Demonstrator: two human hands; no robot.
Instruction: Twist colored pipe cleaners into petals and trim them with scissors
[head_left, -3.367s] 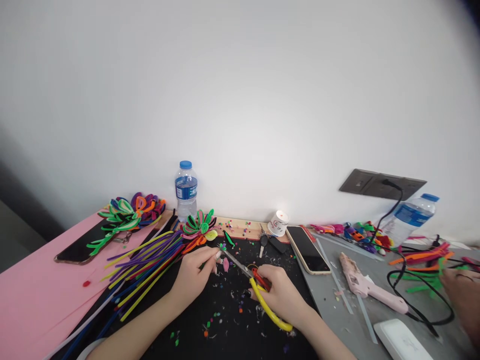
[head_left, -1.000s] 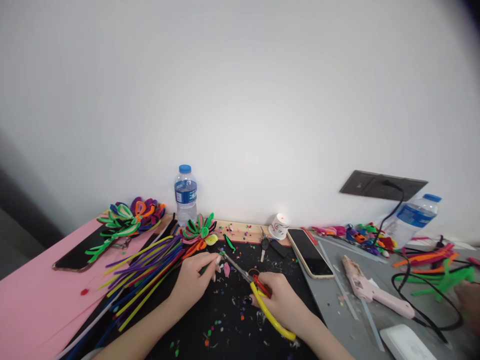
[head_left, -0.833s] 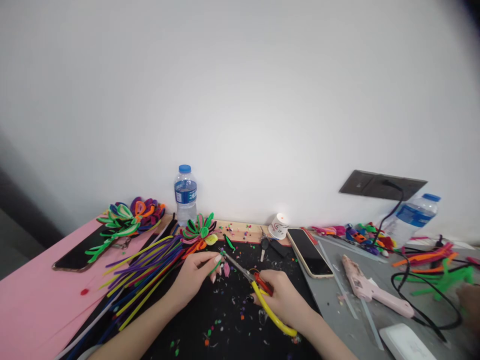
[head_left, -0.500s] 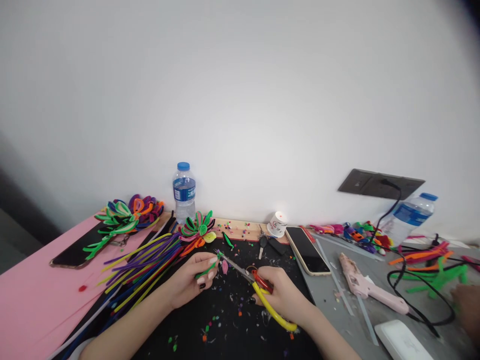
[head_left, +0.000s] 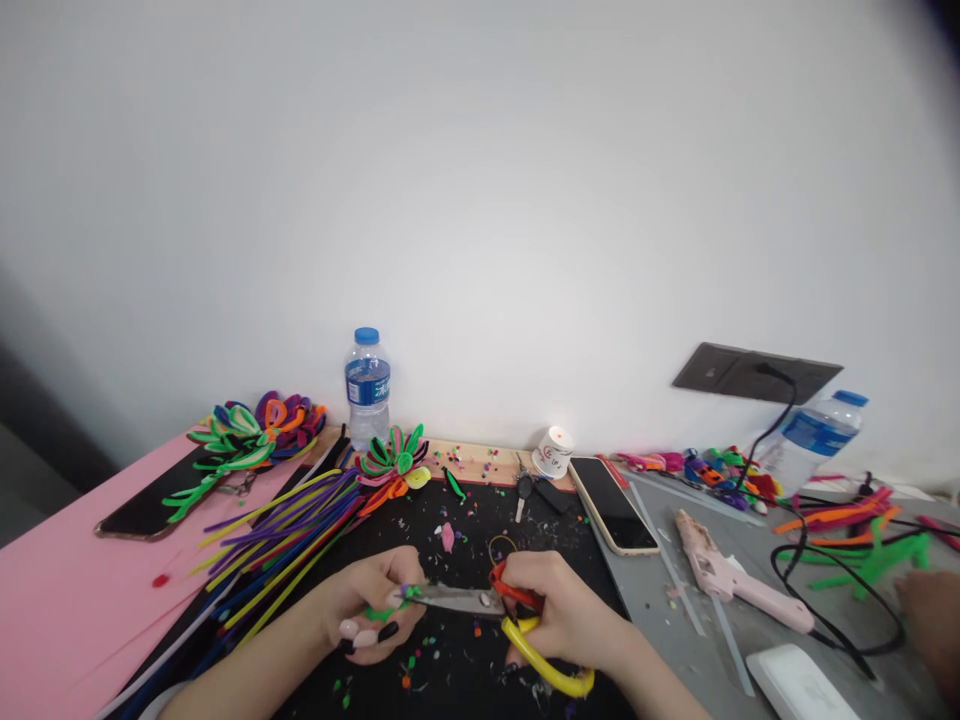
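My left hand (head_left: 377,610) is closed around a green fuzzy pipe cleaner piece (head_left: 384,613), mostly hidden by the fingers. My right hand (head_left: 553,605) grips a pair of scissors (head_left: 461,599) with one red and one yellow handle loop. The blades point left, and their tips touch the green piece at my left fingertips. Behind my hands, a small pink piece (head_left: 448,537) and a green one (head_left: 454,485) lie on the black mat (head_left: 480,690), among scattered colourful clippings.
Pipe cleaners (head_left: 292,530) and fuzzy flowers (head_left: 259,430) lie left, near a water bottle (head_left: 367,390). To the right are a phone (head_left: 615,505), a pink glue gun (head_left: 739,580) and a white case (head_left: 799,680). Another person's hand (head_left: 930,625) shows at the right edge.
Both hands have come lower and nearer to me. The scissors have swung from slanting up-left to nearly level, and the pink piece is now in plain sight.
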